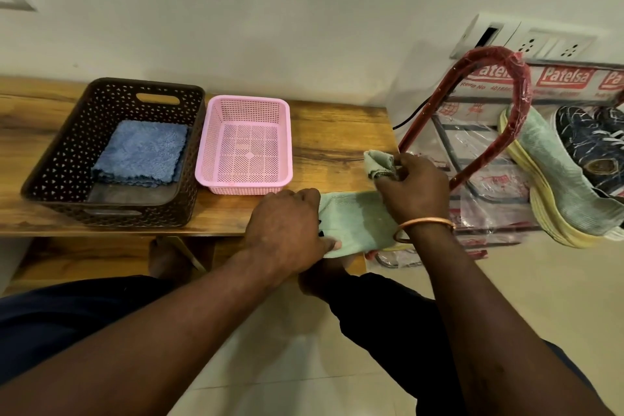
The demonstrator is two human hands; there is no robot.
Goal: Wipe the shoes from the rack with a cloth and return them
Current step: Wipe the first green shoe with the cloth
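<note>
Near edge: dark trousers and both bare forearms reaching forward over a tiled floor.

Left hand: fingers curled over the left end of the green cloth, thumb on top, gripping it. Right hand, copper bangle on the wrist: fingertips pinch a corner of the same cloth and hold it up off the surface.

The cloth lies at the front right corner of the wooden table. Its long axis runs left-right along the front edge, the near edge hangs slightly over, and the right end is turned up toward the wall. We see no writing on it.

Further back on the table, pink basket and just left of it brown basket, side by side, with folded blue cloths in the brown one.

Right of the table is the shoe rack, red frame, plastic-wrapped. Its labels read "Patelsa", white on red, repeated along the top bar; a line under them starts "Regd No 401", the rest blurred.

On the rack, the green shoe with yellow sole is tipped on its side, sole toward us, long axis far-left to near-right, toe toward the red frame. The dark shoe is just behind it, touching, and roughly parallel. It is cut by the frame edge, so we can't tell its heel end.

A socket panel is on the wall above the rack.
</note>
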